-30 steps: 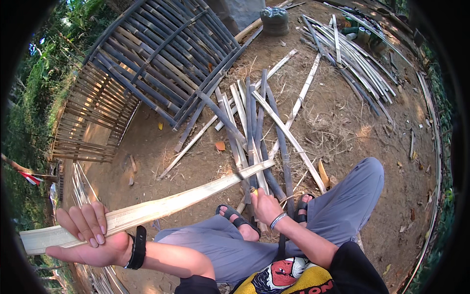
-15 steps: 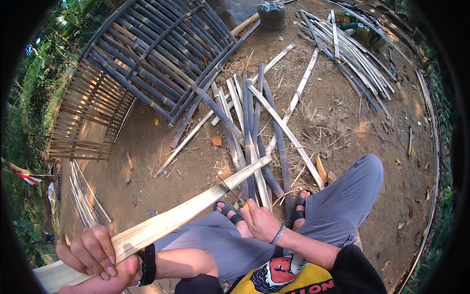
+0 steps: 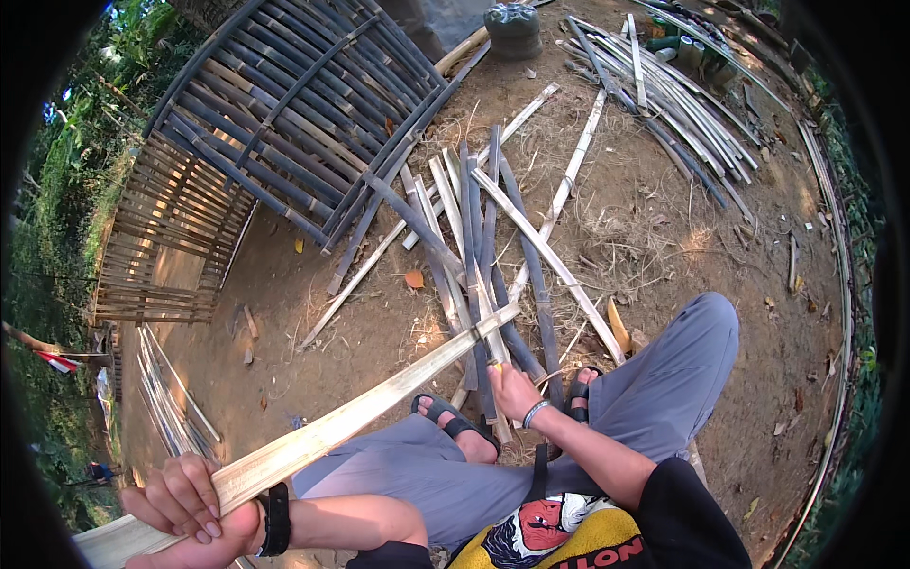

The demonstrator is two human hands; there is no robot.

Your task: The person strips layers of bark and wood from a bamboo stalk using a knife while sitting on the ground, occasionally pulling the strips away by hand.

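A long pale split-bamboo strip slants from the lower left up to the middle, over my lap. My left hand is closed around its near end, the fingers wrapped over the top. My right hand grips a knife by its yellowish handle, most of which the fingers hide. Its thin dark blade meets the strip close to the far tip. Beneath that tip, several bamboo slats, some dark and some pale, lie crossed on the dirt by my sandalled feet.
A dark bamboo slatted frame stands at the far left, with a lighter slatted panel beside it. Thin strips lie at the left, and a bundle of strips at the far right. A dark round container sits at the back.
My right hand and the knife have moved away from me and rightward along the strip, toward its far tip. My left hand keeps its hold, shifted only slightly.
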